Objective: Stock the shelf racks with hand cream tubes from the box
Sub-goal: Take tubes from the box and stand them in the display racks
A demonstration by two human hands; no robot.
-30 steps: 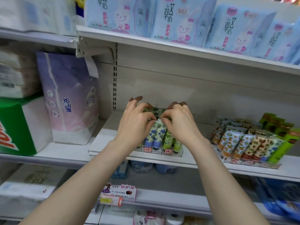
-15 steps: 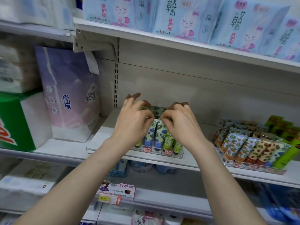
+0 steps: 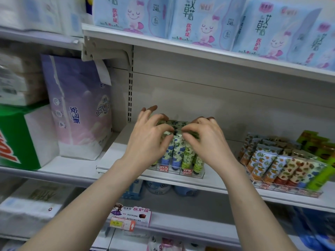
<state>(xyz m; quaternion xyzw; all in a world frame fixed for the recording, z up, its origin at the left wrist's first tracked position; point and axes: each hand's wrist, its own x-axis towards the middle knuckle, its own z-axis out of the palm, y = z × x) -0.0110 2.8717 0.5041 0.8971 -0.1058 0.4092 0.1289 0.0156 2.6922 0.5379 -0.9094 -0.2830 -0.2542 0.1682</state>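
The hand cream tubes [image 3: 178, 151] stand in a clear rack [image 3: 183, 172] at the front of the middle shelf [image 3: 116, 160]. They stand straight up, with caps down and flat ends up. They are packed close in rows that go from front to back.

Both hands are right on top of them. The left hand [image 3: 150, 142] comes in from the left and the right hand [image 3: 208, 144] comes in from the right. They nearly meet in the middle, over the front rows.

Each grip is curled down. The thumb and first fingers [image 3: 159, 126] bend round the flat tops of the tubes and seem to pinch them. The last two fingers of the left hand stick up, free. So the tubes are just under the grips and touching them, with their long way pointing up at the palms. Neither hand is nearer; both are on the tubes.

I think the job right now is setting the tubes into neat rows. The next move needs a push straight down or back along the rows, so no tube tips over.

A second rack [image 3: 282, 186] of tubes sits well to the right, with no hand on it. The box is not in view.
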